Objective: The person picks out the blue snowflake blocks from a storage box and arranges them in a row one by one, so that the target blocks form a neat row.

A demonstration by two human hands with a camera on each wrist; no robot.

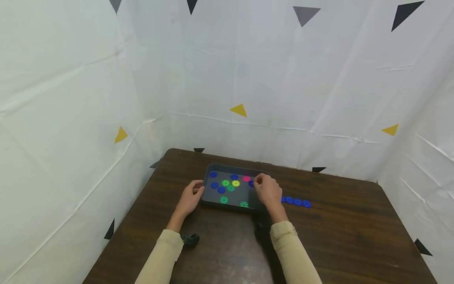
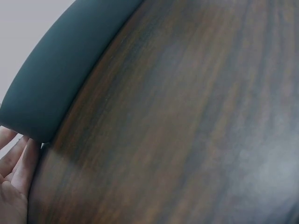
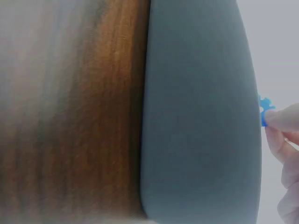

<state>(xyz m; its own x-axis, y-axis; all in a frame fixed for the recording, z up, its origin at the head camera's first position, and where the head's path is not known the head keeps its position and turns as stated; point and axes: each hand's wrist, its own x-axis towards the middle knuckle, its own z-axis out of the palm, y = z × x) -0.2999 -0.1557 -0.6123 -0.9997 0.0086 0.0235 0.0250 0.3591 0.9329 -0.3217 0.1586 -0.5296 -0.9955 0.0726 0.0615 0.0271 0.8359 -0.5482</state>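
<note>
Your right grip (image 1: 268, 191) pinched a blue flower-shaped disc (image 1: 251, 184) over the right part of a dark-grey rectangular tray (image 1: 238, 195); your left grip (image 1: 188, 200), thumb and fingers apart, touched its left edge. Beyond a row of matching blue discs (image 1: 298, 202), the brown wood-grain tabletop (image 1: 347, 221) left you room rightward.

Bright, even light covers the white sheet walls (image 1: 269, 71); the dark brown wood-grain counter (image 1: 223, 252) carries soft glare and a shadow beside the beige right sleeve (image 1: 296, 252). Both wrist views look hazy, softly blurred.
</note>
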